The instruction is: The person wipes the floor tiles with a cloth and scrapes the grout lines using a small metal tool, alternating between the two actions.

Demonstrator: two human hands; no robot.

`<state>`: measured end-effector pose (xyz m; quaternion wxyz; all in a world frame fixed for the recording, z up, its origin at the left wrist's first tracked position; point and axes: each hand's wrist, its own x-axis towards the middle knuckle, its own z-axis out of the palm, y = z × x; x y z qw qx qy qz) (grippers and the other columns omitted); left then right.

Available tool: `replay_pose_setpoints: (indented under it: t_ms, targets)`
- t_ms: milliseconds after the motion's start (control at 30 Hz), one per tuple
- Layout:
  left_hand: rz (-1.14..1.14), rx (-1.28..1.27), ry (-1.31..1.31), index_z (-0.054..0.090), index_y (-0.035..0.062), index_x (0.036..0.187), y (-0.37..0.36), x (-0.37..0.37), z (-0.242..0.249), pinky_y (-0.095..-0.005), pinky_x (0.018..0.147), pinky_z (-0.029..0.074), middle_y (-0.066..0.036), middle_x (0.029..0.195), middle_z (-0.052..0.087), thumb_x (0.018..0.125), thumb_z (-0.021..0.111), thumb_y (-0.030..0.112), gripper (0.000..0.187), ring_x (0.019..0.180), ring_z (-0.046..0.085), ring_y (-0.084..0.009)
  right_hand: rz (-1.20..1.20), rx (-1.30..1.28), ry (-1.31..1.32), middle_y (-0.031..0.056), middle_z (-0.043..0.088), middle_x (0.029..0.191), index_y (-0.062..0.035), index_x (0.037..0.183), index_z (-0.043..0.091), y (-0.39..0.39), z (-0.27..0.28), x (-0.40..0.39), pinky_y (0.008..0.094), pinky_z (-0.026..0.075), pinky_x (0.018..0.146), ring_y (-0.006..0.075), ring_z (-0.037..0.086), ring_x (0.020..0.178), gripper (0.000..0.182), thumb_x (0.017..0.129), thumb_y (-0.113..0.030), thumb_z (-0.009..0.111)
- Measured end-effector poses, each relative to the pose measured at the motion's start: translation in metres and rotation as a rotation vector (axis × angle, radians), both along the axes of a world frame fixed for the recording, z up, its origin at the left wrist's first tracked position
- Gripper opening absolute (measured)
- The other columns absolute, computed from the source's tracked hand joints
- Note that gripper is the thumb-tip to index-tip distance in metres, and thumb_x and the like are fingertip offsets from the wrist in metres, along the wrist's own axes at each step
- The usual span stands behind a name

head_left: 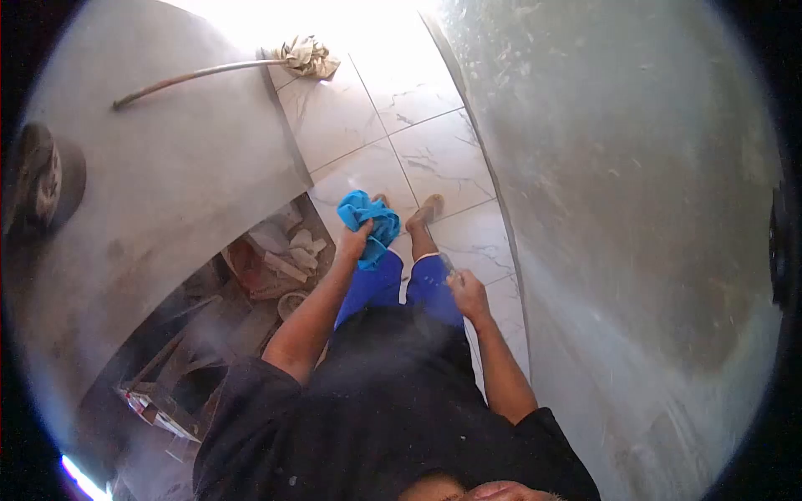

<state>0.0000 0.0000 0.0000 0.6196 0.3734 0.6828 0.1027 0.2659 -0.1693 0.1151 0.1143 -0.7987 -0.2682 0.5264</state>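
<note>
From the head camera you are looking straight down your own body at a tiled floor that runs between two grey walls. Your left hand is closed in a fist around a blue cloth; the fingers are wrapped over its lower part, and the rest of the cloth bunches up above and beside the hand, held out in front of your knees over the tiles. Your right hand hangs lower, close to your right thigh, with the fingers curled in; something thin and pale seems to stick out above it, but it is too small and blurred to tell what it is or whether you grip it. Your two hands are apart, one on each side of your legs, and the cloth touches only the left one. Below the hands you see your blue shorts and one bare foot set on the tiles just beside the cloth. On your left, the wall opens onto a low recess full of rubble and scrap. Farther ahead a mop lies with its rag head on the tiles and its long handle leaning across that wall. On your right a broad, streaked wall fills the view.
</note>
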Motion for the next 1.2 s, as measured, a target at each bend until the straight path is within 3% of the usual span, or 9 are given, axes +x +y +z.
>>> replay_pose_setpoints:
  t_ms: [67, 167, 300, 500, 567, 667, 933, 1100, 1200]
  targets:
    - [-0.016, -0.026, -0.003, 0.066, 0.0039, 0.129, -0.024, 0.008, -0.004, -0.0446, 0.097, 0.052, -0.019, 0.117, 0.073, 0.091, 0.074, 0.044, 0.056, 0.110, 0.070, -0.0310, -0.009, -0.070, 0.052, 0.0256, 0.072, 0.103, -0.0039, 0.120, 0.067, -0.020, 0.014, -0.008, 0.0450, 0.054, 0.089, 0.0401, 0.070, 0.102, 0.039, 0.097, -0.036, 0.066]
    - [-0.137, 0.173, 0.081, 0.067, 0.0036, 0.127, 0.052, 0.086, -0.078, -0.0453, 0.095, 0.053, -0.020, 0.114, 0.074, 0.090, 0.075, 0.044, 0.055, 0.108, 0.070, -0.0326, -0.088, -0.020, 0.064, 0.0249, 0.072, 0.103, -0.0029, 0.119, 0.067, 0.024, -0.088, 0.046, 0.0464, 0.054, 0.085, 0.0410, 0.070, 0.097, 0.038, 0.097, -0.034, 0.065]
    - [-0.167, 0.256, -0.093, 0.064, 0.0044, 0.127, 0.035, 0.102, -0.245, -0.0470, 0.097, 0.051, -0.022, 0.118, 0.071, 0.087, 0.076, 0.038, 0.054, 0.112, 0.068, -0.0386, -0.104, 0.141, -0.278, 0.0236, 0.069, 0.111, -0.0012, 0.124, 0.064, -0.008, -0.179, 0.054, 0.0497, 0.050, 0.092, 0.0420, 0.065, 0.103, 0.037, 0.098, -0.027, 0.063]
    - [-0.589, 0.079, -0.003, 0.058, 0.0063, 0.127, 0.121, 0.237, -0.385, -0.0502, 0.098, 0.050, -0.027, 0.118, 0.068, 0.085, 0.076, 0.029, 0.052, 0.113, 0.064, -0.0460, -0.001, 0.093, -0.605, 0.0240, 0.062, 0.116, 0.0026, 0.134, 0.057, -0.037, -0.266, 0.087, 0.0552, 0.042, 0.101, 0.0431, 0.055, 0.112, 0.041, 0.098, -0.015, 0.061]
    - [-0.750, 0.209, -0.078, 0.056, 0.0057, 0.128, 0.151, 0.283, -0.421, -0.0502, 0.105, 0.047, -0.024, 0.122, 0.068, 0.087, 0.071, 0.022, 0.046, 0.121, 0.061, -0.0421, 0.012, 0.116, -0.624, 0.0247, 0.060, 0.114, 0.0048, 0.135, 0.056, -0.046, -0.291, 0.084, 0.0561, 0.043, 0.099, 0.0431, 0.054, 0.110, 0.042, 0.098, -0.012, 0.060]
    - [-1.074, 0.833, 0.114, 0.057, 0.0037, 0.136, 0.183, 0.332, -0.461, -0.0497, 0.116, 0.040, -0.016, 0.135, 0.065, 0.091, 0.062, 0.009, 0.046, 0.129, 0.059, -0.0301, -0.099, 0.223, -0.666, 0.0272, 0.056, 0.116, 0.0075, 0.134, 0.055, -0.052, -0.320, 0.088, 0.0532, 0.042, 0.099, 0.0444, 0.054, 0.110, 0.041, 0.100, -0.015, 0.057]
    - [-1.824, 1.193, 0.075, 0.051, 0.0100, 0.147, 0.207, 0.386, -0.626, -0.0543, 0.125, 0.021, -0.013, 0.162, 0.039, 0.092, 0.064, 0.024, 0.058, 0.151, 0.034, -0.0325, -0.258, 0.225, -0.604, 0.0267, 0.055, 0.113, 0.0080, 0.127, 0.052, -0.039, -0.347, 0.105, 0.0563, 0.043, 0.095, 0.0418, 0.053, 0.106, 0.036, 0.098, -0.012, 0.056]
    - [-1.398, 0.982, 0.049, 0.049, 0.0062, 0.147, 0.233, 0.409, -0.628, -0.0518, 0.125, 0.022, -0.014, 0.159, 0.042, 0.080, 0.075, 0.034, 0.076, 0.147, 0.037, -0.0322, -0.398, 0.138, -0.762, 0.0180, 0.053, 0.106, 0.0077, 0.122, 0.054, -0.038, -0.367, 0.106, 0.0414, 0.043, 0.090, 0.0295, 0.054, 0.097, 0.035, 0.103, -0.021, 0.051]
    - [-1.188, 1.058, 0.135, 0.048, 0.0031, 0.147, 0.224, 0.423, -0.641, -0.0526, 0.124, 0.021, -0.015, 0.155, 0.045, 0.072, 0.080, 0.035, 0.087, 0.145, 0.039, -0.0340, -0.355, 0.221, -0.902, 0.0187, 0.055, 0.108, 0.0072, 0.124, 0.052, -0.044, -0.381, 0.103, 0.0416, 0.044, 0.092, 0.0301, 0.055, 0.100, 0.036, 0.106, -0.024, 0.049]
